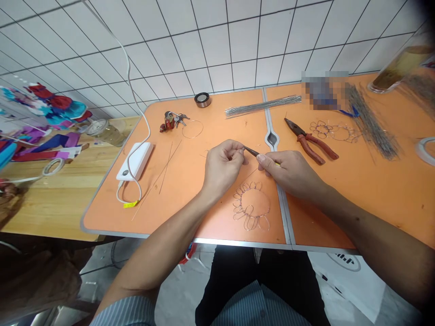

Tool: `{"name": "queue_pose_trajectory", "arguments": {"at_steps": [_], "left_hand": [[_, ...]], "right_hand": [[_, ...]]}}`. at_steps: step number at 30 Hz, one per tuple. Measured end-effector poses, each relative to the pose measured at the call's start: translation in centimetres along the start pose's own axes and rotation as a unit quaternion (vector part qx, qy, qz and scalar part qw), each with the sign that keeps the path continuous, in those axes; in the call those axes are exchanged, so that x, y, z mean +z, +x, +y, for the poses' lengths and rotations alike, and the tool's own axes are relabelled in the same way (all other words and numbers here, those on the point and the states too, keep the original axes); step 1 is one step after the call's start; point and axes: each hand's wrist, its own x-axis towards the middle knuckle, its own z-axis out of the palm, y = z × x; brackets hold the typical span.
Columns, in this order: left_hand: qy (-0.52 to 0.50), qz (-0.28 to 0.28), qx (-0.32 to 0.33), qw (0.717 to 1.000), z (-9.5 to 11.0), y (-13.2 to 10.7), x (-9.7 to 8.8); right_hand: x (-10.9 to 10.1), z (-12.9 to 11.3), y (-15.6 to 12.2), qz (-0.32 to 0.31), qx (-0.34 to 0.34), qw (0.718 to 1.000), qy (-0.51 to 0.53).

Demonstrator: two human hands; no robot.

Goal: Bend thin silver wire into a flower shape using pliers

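My left hand (224, 164) is closed, thumb and fingers pinched on what looks like a thin wire, mostly hidden by the fingertips. In my right hand (290, 171) is a slim pointed tool (250, 151) with a dark tip and a bit of yellow showing; whether it is tweezers or small pliers I cannot tell. Its tip meets the left fingertips. Below the hands, a wire ring with petal-like loops (240, 209) lies on the orange table (190, 213). Right of my right hand rest red-handled pliers (310, 141), jaws pointing up and left.
Loose wires (162, 171), a white power box (135, 161) with its cable, keys (176, 119), a plain wire ring (192, 129) and a tape roll (202, 99) lie left and behind. Wire bundles (263, 107), looped wire shapes (335, 132) and a jar (401, 68) occupy the right.
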Motion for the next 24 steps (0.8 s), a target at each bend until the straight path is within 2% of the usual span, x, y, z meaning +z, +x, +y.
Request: {"name": "queue_pose_trajectory", "arguments": {"at_steps": [6, 15, 24], "left_hand": [[0.007, 0.025, -0.012, 1.000, -0.6, -0.1, 0.0], [0.023, 0.022, 0.008, 0.999, -0.4, -0.2, 0.1], [-0.060, -0.058, -0.068, 0.994, 0.5, 0.5, -0.5]], "right_hand": [[0.1, 0.0, 0.0, 0.002, 0.002, 1.000, 0.000], [0.1, -0.2, -0.2, 0.008, 0.029, 0.999, -0.019], [0.2, -0.2, -0.4, 0.024, 0.013, 0.998, -0.055]]}}
